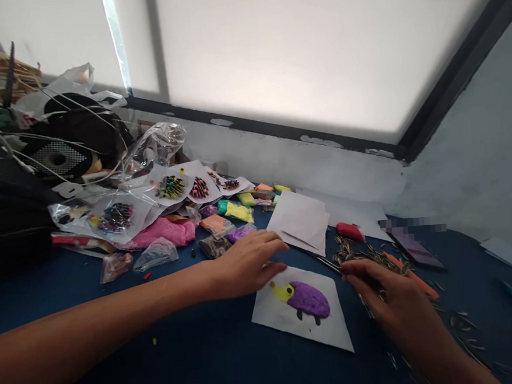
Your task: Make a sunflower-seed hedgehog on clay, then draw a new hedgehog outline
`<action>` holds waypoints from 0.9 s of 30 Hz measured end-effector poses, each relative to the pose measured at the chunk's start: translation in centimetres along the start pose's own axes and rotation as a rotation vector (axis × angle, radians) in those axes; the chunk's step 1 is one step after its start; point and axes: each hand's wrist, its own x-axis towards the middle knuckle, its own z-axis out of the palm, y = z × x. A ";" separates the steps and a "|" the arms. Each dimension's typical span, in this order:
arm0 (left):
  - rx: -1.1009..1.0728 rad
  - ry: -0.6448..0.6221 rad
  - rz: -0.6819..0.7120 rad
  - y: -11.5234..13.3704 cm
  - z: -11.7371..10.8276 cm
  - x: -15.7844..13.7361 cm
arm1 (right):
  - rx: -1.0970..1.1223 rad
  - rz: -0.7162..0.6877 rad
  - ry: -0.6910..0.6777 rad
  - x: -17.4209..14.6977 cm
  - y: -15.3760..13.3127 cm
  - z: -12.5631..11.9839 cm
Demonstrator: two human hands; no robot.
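Observation:
A white paper sheet [264, 311] lies on the blue table with a flat clay hedgehog [309, 299] on it. The figure has a purple body, a yellow head, a dark eye and dark feet. My left hand [250, 262] is over the sheet's upper left corner, fingers stretched and holding nothing. To the right of the sheet, my right hand [392, 296] has thumb and fingers pinched beside a pile of sunflower seeds [352, 252]. A thin dark stick [324, 261] runs up to those fingertips; what sits in the pinch is hidden.
Behind lie blank papers [299, 215], a red clay packet [350, 231], a phone [415, 248] and an orange tool [413, 276]. At left are clay packets [235, 211], pink clay [164, 230], papers with finished spiky figures [172, 186] and a black bag [12, 215].

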 end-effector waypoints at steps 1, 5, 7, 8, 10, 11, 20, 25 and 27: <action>-0.030 -0.020 0.034 0.3 -0.2 -0.3 | 0.061 0.051 -0.029 0.0 -0.3 -0.1; -0.169 -0.186 0.133 0.9 0.0 -1.4 | 0.342 0.268 -0.156 0.0 -1.5 -0.3; -0.192 -0.210 0.157 0.8 0.8 -1.6 | 0.367 0.274 -0.186 0.1 -1.8 -0.2; -0.200 -0.209 0.159 0.7 1.2 -1.6 | 0.358 0.257 -0.192 0.1 -1.9 -0.1; -0.220 -0.202 0.154 0.5 1.8 -1.6 | 0.327 0.207 -0.187 0.2 -1.9 0.2; -0.229 -0.199 0.148 0.4 2.0 -1.5 | 0.321 0.178 -0.180 0.3 -2.0 0.4; -0.309 -0.194 0.154 0.2 2.2 -1.4 | 0.387 -0.002 -0.163 1.8 -3.6 1.6; -0.245 -0.185 0.157 0.2 2.4 -1.5 | 0.389 -0.019 -0.136 2.2 -3.8 2.5; -0.208 -0.182 0.160 0.1 2.5 -1.5 | 0.390 -0.018 -0.096 1.8 -3.5 3.1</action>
